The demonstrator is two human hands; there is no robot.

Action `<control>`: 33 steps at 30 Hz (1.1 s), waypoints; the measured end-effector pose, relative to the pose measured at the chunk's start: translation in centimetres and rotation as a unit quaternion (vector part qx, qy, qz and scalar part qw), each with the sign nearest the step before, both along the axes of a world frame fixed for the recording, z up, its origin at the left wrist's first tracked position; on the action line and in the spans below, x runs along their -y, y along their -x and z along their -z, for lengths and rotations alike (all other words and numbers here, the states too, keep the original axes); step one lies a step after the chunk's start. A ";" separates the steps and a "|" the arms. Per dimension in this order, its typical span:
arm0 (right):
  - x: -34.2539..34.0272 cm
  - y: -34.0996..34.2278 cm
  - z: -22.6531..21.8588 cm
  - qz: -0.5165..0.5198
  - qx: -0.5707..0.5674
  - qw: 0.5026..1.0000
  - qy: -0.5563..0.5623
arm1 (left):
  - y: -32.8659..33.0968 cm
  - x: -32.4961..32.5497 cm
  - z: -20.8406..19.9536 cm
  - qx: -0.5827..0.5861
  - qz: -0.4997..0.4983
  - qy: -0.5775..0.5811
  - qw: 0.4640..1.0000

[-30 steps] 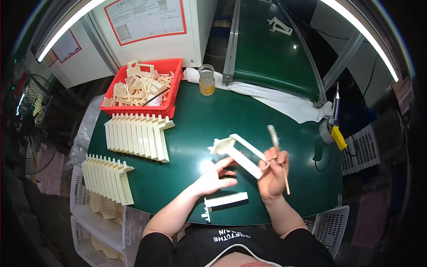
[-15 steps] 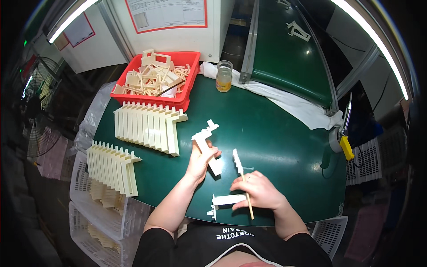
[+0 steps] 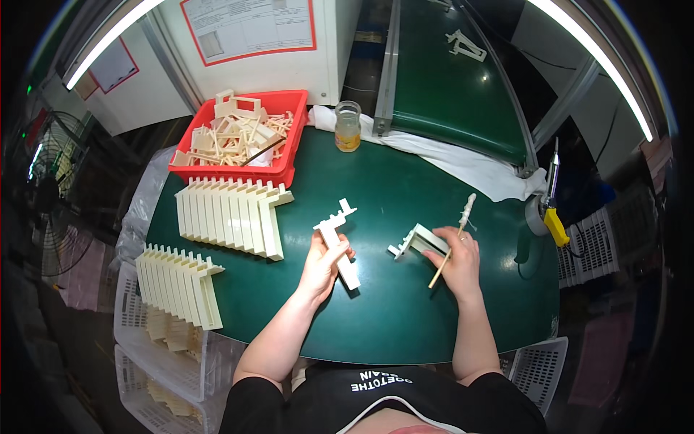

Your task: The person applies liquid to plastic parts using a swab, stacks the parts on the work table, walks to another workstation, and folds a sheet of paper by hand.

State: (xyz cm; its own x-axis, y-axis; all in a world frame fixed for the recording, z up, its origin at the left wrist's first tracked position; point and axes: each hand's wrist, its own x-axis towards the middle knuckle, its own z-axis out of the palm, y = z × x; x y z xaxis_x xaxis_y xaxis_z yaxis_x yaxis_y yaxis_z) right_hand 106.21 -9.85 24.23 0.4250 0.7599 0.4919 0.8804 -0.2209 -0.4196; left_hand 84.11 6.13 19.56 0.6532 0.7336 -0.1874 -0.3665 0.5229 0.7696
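My left hand is closed round a cream L-shaped plastic piece, thumb across its long arm, its toothed end pointing away from me. To the right, my right hand grips a thin wooden stick whose far tip is wrapped in white material. The same hand also pinches a second plastic piece by its right end, its toothed end facing left. Both pieces are over the green table, apart from each other.
Two leaning rows of similar pieces stand at left. Behind them is a red bin of loose parts. A glass jar, white cloth and green conveyor lie beyond. A yellow-handled tool stands at right.
My right hand has moved away from me and to the right with the stick, and the second plastic piece has come up with it from the table's near edge. My left hand keeps its piece.
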 end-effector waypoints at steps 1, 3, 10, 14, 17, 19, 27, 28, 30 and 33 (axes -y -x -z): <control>-0.2 0.4 -0.4 -0.017 0.001 0.999 -0.043 | 0.0 0.2 -0.1 0.004 -0.008 0.007 1.000; 0.1 0.8 -0.2 -0.075 -0.037 0.987 -0.135 | -0.3 0.9 0.0 -0.012 -0.018 -0.042 0.999; 0.3 7.4 0.1 -0.249 -0.109 0.938 -0.215 | -1.0 3.1 -0.2 -0.090 -0.029 -0.248 0.964; -0.1 7.5 0.0 -0.234 -0.110 0.946 -0.194 | -0.8 3.7 0.1 -0.183 -0.043 -0.376 0.907; 0.2 9.0 0.1 -0.291 -0.142 0.929 -0.180 | -0.9 4.0 0.7 -0.132 -0.005 -0.320 0.938; 0.2 9.2 0.3 -0.301 -0.157 0.923 -0.180 | -0.9 4.3 0.3 -0.122 -0.008 -0.311 0.943; 0.1 9.4 0.5 -0.313 -0.216 0.909 -0.171 | -0.7 4.0 -0.3 -0.184 -0.032 -0.323 0.928; 0.1 9.3 0.6 -0.314 -0.191 0.915 -0.169 | -0.6 3.9 -0.2 -0.184 -0.030 -0.325 0.927; -0.4 8.7 0.2 -0.299 -0.122 0.931 -0.171 | -0.3 3.6 -0.1 -0.073 0.037 -0.305 0.949; -0.3 7.4 0.2 -0.201 -0.002 0.966 -0.165 | -0.1 3.2 -1.2 -0.017 0.132 -0.108 0.985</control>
State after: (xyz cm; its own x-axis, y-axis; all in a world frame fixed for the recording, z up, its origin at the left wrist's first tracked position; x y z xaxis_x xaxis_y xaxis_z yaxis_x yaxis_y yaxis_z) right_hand 98.79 -9.56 24.08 0.1299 0.6668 0.7339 0.8654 0.2850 -0.4121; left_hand 84.22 2.92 20.75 0.8227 0.5641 -0.0703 -0.2122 0.4194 0.8827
